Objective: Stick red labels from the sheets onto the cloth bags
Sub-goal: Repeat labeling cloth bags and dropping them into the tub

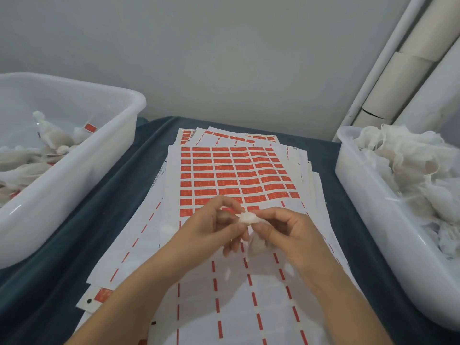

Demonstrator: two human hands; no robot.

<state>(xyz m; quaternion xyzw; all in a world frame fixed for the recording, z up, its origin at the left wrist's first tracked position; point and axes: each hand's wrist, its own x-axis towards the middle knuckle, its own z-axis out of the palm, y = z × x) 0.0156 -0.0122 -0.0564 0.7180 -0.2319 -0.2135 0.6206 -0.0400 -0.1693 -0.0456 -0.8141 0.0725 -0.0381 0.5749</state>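
Note:
A stack of label sheets [234, 175] lies on the dark blue cloth, its upper half full of red labels and its lower half peeled bare. Above the sheet, my left hand [211, 227] and my right hand [286, 232] both pinch a small white cloth bag [247, 217] at its bunched top; the bag's thin body hangs below between the fingers. A red label edge shows just behind my left fingertips, partly hidden.
A translucent tub [82, 155] on the left holds cloth bags with red labels on them. A second tub [368, 195] on the right is heaped with plain white cloth bags. Pale pipes [408, 61] lean in the back right corner.

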